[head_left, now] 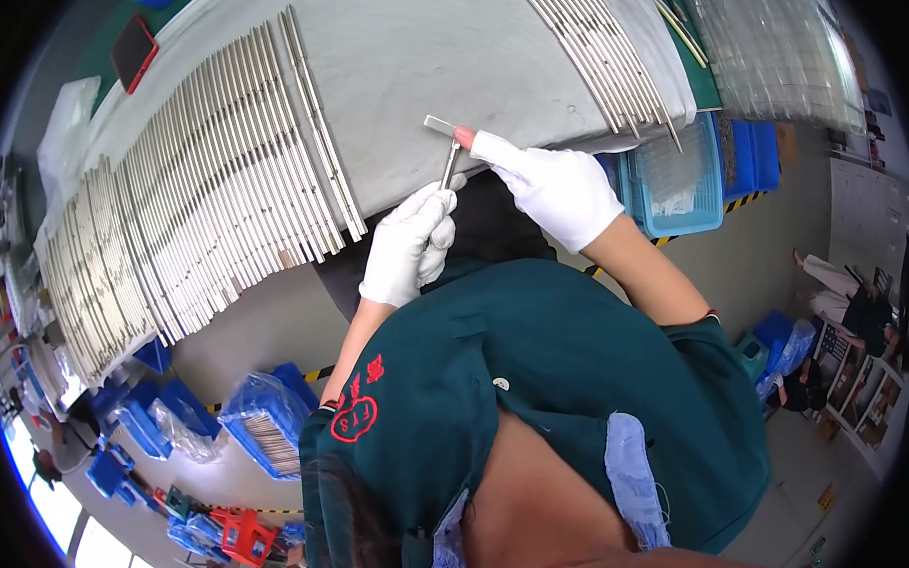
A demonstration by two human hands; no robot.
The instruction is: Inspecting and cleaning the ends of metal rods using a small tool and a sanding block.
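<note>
A big grey table (433,53) fills the top of the view, in a work room with blue bins (678,182) on the floor beside it. Long rows of thin metal rods (197,205) lie side by side on the table, out to the left of the fingers. More rods (603,49) lie up and to the right of them.

Both hands wear white gloves. The left hand (411,244) is curled shut around a thin metal rod (450,166). The rod sticks straight up out of the top of its fingers.

The right hand (553,187) is just to the right. Its fingers pinch a small flat metal blade (442,125) with a red fingertip cover (465,136) at the tip. The blade rests on the top end of the rod, just above the left fingers.

The person wears a dark green shirt (551,378), below the hands.
</note>
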